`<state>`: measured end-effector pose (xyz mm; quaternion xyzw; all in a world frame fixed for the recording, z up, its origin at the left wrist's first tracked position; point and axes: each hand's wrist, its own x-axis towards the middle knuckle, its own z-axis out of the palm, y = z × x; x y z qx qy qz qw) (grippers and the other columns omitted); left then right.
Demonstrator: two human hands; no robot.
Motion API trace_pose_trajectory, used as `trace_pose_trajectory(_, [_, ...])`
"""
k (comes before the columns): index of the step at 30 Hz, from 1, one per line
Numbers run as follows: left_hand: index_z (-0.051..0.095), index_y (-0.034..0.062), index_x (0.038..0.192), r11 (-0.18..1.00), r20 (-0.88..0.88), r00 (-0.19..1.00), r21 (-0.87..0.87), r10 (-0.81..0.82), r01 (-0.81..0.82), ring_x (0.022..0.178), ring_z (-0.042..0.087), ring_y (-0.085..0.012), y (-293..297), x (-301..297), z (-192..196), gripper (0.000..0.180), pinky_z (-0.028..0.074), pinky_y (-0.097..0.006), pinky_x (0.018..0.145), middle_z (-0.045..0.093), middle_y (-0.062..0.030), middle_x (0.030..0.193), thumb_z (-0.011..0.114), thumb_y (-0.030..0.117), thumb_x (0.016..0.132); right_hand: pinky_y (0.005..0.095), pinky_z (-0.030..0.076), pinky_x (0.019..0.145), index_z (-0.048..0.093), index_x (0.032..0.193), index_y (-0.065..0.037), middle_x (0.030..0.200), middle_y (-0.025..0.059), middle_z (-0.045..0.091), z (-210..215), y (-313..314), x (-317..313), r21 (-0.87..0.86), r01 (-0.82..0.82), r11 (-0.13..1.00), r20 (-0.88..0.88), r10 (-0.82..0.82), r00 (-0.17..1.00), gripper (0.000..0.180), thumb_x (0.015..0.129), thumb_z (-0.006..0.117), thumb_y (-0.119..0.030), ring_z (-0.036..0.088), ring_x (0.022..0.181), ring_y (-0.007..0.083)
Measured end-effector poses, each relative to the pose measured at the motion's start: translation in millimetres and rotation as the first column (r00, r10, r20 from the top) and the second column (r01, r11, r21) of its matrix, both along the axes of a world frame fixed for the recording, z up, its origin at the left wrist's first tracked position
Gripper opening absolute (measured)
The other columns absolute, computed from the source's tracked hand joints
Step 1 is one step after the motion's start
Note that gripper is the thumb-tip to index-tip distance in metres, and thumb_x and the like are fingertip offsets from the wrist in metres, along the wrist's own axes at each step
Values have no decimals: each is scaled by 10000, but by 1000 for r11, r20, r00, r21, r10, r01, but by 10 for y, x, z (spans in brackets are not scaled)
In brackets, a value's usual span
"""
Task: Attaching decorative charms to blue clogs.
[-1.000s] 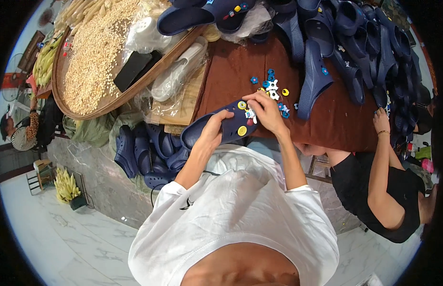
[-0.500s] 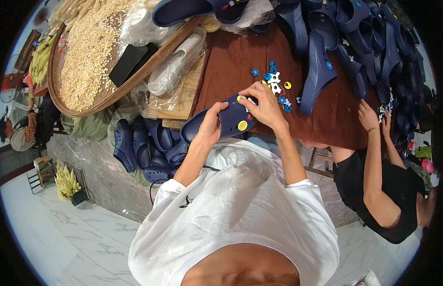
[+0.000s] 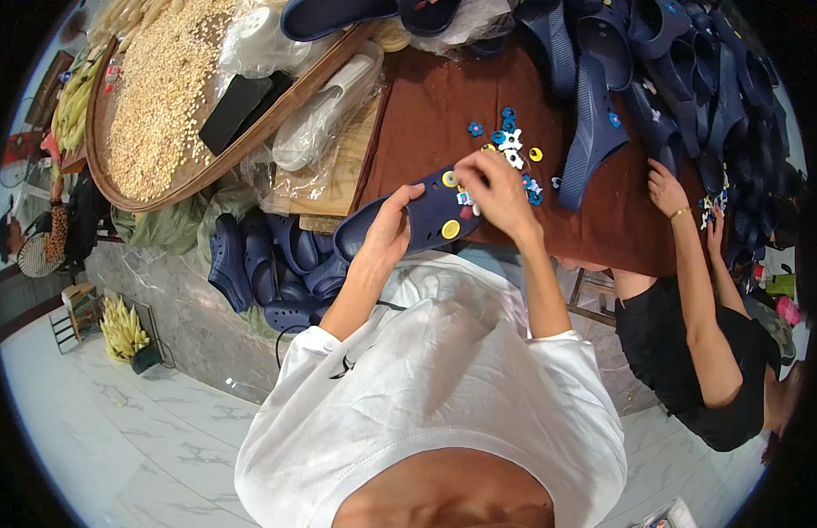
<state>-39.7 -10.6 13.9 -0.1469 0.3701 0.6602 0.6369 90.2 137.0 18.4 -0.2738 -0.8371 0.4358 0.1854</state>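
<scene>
Left hand (image 3: 389,231) cupped, right hand (image 3: 496,189) in pinching grip.

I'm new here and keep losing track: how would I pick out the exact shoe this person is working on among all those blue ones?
Start at the brown table, heaped with navy clogs along its far and right side. At its near edge, the left hand holds up one navy clog while the right hand presses on its top. Unlike the piled ones, it is lifted off the table and carries round yellow charms.
</scene>
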Motion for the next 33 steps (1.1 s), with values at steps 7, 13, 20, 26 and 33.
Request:
trace_pose_trajectory(7, [604, -34, 1054, 997, -33, 999, -77, -11, 8, 897, 669, -218, -8, -15, -58, 266, 549, -344, 851, 668, -130, 1023, 623, 151, 864, 392, 433, 741, 658, 956, -82, 888, 83, 625, -353, 546, -152, 419, 118, 900, 51, -153, 987, 173, 821, 679, -187, 577, 851, 275])
trace_pose_trajectory(13, [608, -27, 1054, 995, -29, 999, -96, -29, 26, 911, 659, -213, -57, 4, -53, 273, 535, -340, 866, 663, -120, 1021, 653, 129, 834, 423, 395, 762, 650, 969, -104, 896, 72, 616, -570, 638, -227, 527, 66, 848, 138, -163, 977, 258, 763, 724, -242, 566, 897, 287])
trace_pose_trajectory(20, [598, -14, 1075, 992, -38, 999, -127, -4, 0, 923, 655, -225, -78, 40, -33, 291, 524, -361, 887, 657, -117, 1034, 646, 143, 835, 387, 428, 772, 698, 910, -80, 899, 71, 634, -231, 450, -116, 316, 186, 931, -52, -179, 983, 157, 800, 695, -192, 579, 885, 274])
trace_pose_trajectory(26, [578, 9, 1096, 998, -10, 1000, -51, -24, 24, 916, 659, -222, -45, 53, 46, 305, 534, -374, 859, 658, -109, 1019, 612, 204, 864, 363, 440, 765, 669, 822, -53, 837, 65, 633, 250, -112, -37, 159, 25, 987, -163, 2, 987, 127, 742, 716, -141, 590, 839, 254])
trace_pose_trajectory(33, [602, 44, 1066, 995, -38, 999, -88, 37, -40, 896, 658, -184, -24, 102, 22, 293, 542, -330, 812, 660, -82, 997, 668, 247, 865, 369, 416, 774, 668, 867, -80, 913, 38, 595, 105, -396, -19, 363, 12, 932, -140, 42, 989, 142, 748, 721, -137, 559, 897, 242])
